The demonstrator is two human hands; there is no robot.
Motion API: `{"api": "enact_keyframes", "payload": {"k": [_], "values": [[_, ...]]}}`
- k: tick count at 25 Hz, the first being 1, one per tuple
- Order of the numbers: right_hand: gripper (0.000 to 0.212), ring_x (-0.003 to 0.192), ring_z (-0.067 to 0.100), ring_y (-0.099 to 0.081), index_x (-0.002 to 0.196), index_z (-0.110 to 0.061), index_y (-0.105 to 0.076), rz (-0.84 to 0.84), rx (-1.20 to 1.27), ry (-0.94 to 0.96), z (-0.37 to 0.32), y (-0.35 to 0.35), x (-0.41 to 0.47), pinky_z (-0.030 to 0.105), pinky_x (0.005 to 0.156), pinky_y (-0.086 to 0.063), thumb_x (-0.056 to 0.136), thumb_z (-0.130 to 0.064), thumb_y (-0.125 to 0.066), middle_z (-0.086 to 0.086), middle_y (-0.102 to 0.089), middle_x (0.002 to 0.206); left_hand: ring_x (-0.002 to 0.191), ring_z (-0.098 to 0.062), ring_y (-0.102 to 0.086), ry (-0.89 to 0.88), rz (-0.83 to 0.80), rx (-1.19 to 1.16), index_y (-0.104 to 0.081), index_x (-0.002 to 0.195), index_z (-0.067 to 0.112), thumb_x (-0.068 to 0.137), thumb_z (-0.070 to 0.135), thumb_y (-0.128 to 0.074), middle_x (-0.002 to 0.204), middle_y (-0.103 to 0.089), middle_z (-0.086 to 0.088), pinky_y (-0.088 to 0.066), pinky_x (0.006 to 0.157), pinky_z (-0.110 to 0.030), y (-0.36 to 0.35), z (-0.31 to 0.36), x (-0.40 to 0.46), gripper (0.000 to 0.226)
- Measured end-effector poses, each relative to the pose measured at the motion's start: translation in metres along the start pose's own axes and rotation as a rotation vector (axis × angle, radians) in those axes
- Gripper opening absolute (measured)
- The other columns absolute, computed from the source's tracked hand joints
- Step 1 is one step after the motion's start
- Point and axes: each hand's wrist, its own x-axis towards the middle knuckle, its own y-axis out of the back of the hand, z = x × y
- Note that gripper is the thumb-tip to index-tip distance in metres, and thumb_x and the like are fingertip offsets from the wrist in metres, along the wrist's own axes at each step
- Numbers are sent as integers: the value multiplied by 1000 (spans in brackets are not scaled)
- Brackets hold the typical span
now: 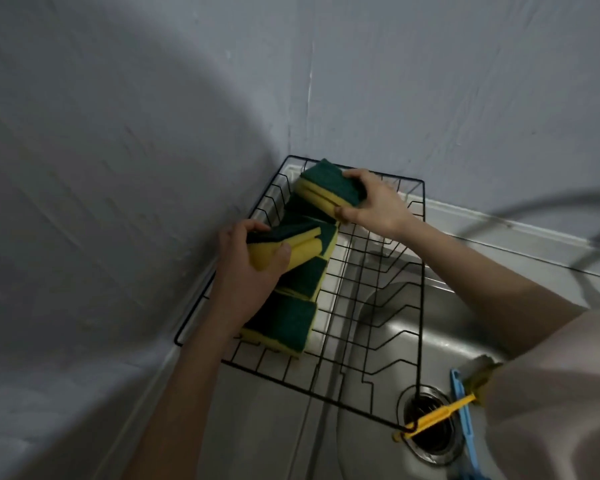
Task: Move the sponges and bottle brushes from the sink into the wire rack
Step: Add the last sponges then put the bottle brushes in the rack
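A black wire rack (388,292) lies across the left end of the steel sink (440,344). Several yellow sponges with green scouring faces lie in a row (291,320) along the rack's left side. My left hand (246,271) grips a stack of sponges (302,247) at the middle of that row. My right hand (378,202) holds two more sponges (329,188) over the rack's far corner. Down in the basin near the drain lie a yellow-handled brush (437,415) and a blue-handled brush (463,420), partly hidden by my right arm.
Grey walls meet in a corner right behind the rack. The drain (430,427) sits at the basin's bottom right. A dark, blurred hose or faucet (541,206) curves across the upper right above the sink's rim.
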Motion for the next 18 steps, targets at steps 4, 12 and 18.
{"api": "enact_keyframes", "payload": {"k": [4,12,18], "values": [[64,124,30,-46,136,-10,-37,-57,-94,63,5,-17,28,40,111,-33,79,-17,-66,16,-48,135,82,18,-37,-11,-23,-29,-39,99,27,81,21,-60,107,-31,7,-35,61,8,0,-11,11,28],[65,142,29,-21,143,-14,-29,-134,-248,109,22,-26,44,41,119,-18,86,-23,-59,11,-26,154,86,19,-38,-77,-75,17,-43,94,33,78,25,-64,96,-34,18,-32,66,10,-2,-17,19,27],[43,115,23,-49,134,-11,-41,146,140,3,-2,-19,5,14,92,-35,93,-26,-46,16,-38,137,91,24,-38,-157,-126,27,-42,91,41,67,44,-62,106,-36,12,-28,71,13,-1,-6,24,31]]}}
